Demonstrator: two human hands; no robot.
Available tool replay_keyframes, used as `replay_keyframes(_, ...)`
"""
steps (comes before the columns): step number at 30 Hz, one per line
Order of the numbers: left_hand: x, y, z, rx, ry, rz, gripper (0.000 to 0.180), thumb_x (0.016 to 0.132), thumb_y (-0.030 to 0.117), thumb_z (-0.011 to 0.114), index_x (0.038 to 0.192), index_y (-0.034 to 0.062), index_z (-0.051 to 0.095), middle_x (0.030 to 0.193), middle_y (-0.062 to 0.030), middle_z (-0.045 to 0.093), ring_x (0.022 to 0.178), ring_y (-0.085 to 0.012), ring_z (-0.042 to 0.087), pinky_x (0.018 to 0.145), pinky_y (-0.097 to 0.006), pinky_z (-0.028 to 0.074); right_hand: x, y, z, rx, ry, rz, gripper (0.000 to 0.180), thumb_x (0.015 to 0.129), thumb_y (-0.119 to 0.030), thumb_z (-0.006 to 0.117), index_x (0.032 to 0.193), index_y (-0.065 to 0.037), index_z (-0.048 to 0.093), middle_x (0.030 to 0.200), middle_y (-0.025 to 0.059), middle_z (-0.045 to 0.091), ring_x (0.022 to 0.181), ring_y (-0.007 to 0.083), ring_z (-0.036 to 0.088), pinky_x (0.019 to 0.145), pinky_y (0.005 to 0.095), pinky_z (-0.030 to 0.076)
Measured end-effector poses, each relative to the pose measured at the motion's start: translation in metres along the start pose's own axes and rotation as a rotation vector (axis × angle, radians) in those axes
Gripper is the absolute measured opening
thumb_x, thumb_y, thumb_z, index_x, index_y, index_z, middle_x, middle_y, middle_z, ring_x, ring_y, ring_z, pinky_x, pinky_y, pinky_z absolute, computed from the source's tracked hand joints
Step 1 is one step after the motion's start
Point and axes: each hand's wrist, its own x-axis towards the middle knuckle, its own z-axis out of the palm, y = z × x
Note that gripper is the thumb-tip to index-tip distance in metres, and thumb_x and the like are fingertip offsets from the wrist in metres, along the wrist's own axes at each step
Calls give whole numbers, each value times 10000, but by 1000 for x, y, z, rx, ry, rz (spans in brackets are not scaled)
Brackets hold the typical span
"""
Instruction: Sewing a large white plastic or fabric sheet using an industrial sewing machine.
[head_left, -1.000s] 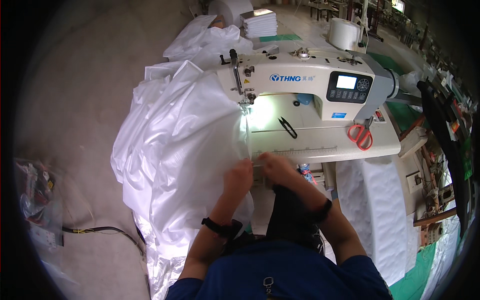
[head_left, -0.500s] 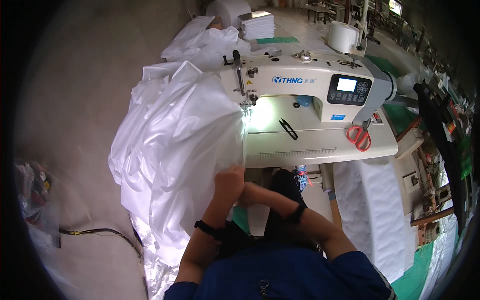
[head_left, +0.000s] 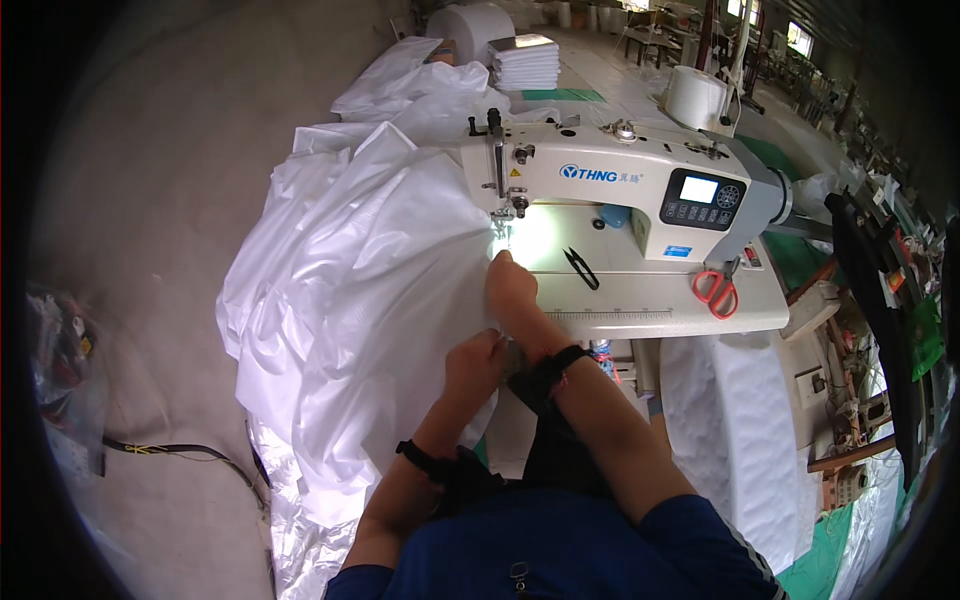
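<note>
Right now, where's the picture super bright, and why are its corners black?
In the head view, glare washes out the sewing machine bed near the needle end; in the same head view, the white sheeting shines along its folds; the head view's corners are black, probably because the fisheye lens makes a rounded picture.

We see blue lettering (head_left: 588, 174), a blue label (head_left: 678, 251) and a yellow triangular sign (head_left: 515, 172) on the sewing machine (head_left: 640, 150). Its table (head_left: 640, 290) bears a ruled scale (head_left: 620, 314).

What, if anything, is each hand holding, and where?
The left hand grips the white sheet by its right edge; the right hand is at that edge, its grip unclear.
</note>
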Motion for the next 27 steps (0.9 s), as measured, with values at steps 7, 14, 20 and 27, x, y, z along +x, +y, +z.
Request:
replay_keyframes(7, -15, -8, -72, 379, 60, 39, 125, 811, 195, 578, 873, 90, 603, 938, -123, 599, 937, -336, 540, 770, -450, 427, -80, 18, 0, -379, 136, -291, 384, 784, -92, 513, 1101, 124, 508, 711, 108, 651, 599, 199, 658, 531, 281, 524)
replay_keyframes(14, 9, -81, -89, 612, 106, -4, 451, 795, 340, 616, 1212, 189, 532, 1271, -117, 459, 1222, -350, 377, 986, -566, 263, -56, 4, 2, -401, 53, -245, 453, 770, -82, 526, 1166, 133, 487, 704, 98, 659, 581, 188, 653, 514, 267, 516)
replay_keyframes(20, 49, -125, -83, 622, -22, -128, 427, 861, 392, 510, 1253, 224, 497, 1362, -111, 387, 1296, -328, 300, 1011, -608, 180, -23, 6, 7, -301, 62, -227, 442, 786, -75, 510, 1162, 153, 470, 667, 119, 647, 579, 214, 648, 520, 290, 509)
replay_keyframes(27, 112, -149, -78, 591, -115, -211, 436, 901, 449, 408, 1281, 246, 472, 1393, -73, 358, 1324, -258, 269, 1017, -623, 124, 10, 6, 9, -257, 89, -192, 389, 795, -65, 493, 1127, 139, 484, 691, 134, 646, 631, 249, 649, 558, 334, 510)
